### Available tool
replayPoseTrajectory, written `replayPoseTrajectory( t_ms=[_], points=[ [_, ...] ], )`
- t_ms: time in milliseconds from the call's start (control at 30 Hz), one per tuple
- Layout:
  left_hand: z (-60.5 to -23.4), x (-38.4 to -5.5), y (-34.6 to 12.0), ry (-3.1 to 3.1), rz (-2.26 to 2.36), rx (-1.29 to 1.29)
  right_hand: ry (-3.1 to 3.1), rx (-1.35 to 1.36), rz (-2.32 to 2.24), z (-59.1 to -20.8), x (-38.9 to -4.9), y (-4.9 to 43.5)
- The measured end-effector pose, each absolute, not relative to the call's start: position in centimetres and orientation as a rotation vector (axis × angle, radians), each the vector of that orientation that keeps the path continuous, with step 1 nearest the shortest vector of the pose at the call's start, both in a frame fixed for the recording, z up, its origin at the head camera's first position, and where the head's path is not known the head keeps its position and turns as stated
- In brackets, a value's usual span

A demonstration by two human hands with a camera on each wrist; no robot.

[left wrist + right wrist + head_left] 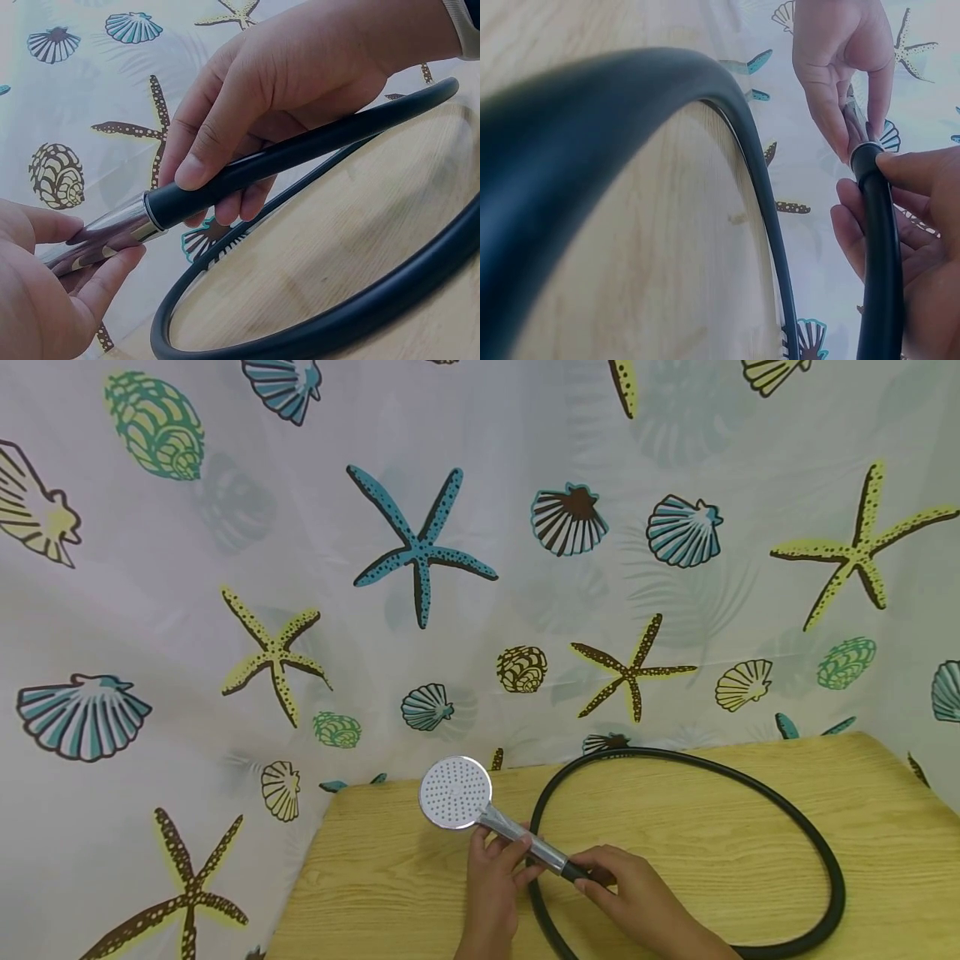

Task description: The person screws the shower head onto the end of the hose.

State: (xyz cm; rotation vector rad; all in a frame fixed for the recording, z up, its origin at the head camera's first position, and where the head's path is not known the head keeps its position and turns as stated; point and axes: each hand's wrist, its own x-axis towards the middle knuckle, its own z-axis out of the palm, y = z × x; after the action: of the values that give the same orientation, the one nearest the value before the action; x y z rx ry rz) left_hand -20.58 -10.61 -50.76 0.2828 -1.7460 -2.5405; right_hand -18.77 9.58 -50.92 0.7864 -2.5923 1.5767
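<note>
A chrome shower head (455,792) with a round, dotted spray face tilts up over the table. My left hand (495,872) grips its silver handle (546,853) between thumb and fingers. At the handle's lower end sits the end of a black hose (225,180), flush against the chrome rim in the left wrist view. My right hand (637,893) pinches that hose end just behind the joint, thumb on one side and fingers on the other. In the right wrist view the right hand (922,217) is close below the left hand (844,60).
The hose runs in a wide loop (817,843) over the light wood table (360,860), reaching its back edge. Behind and to the left hangs a white curtain (510,410) printed with shells and starfish.
</note>
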Motion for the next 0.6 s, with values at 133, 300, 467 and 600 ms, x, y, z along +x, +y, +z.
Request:
replayPoseTrajectory(
  t_ms=[133, 300, 467, 600],
  points=[
    [-50.69, -20.47, -10.6, -1.755, -2.532, 0.282, -2.584, 0.8, 1.6, -51.01, -18.82, 9.6],
    [-50.78, -20.51, -10.65, -1.773, -2.522, 0.266, -2.575, 0.81, 1.636, -51.1, -18.83, 9.67],
    [-50.87, -20.58, -10.78, -1.76, -2.547, 0.241, -2.583, 0.808, 1.664, -51.04, -18.82, 9.72],
    [-50.84, -20.67, -10.87, -1.729, -2.587, 0.236, -2.596, 0.805, 1.693, -51.12, -18.83, 9.73]
  ],
)
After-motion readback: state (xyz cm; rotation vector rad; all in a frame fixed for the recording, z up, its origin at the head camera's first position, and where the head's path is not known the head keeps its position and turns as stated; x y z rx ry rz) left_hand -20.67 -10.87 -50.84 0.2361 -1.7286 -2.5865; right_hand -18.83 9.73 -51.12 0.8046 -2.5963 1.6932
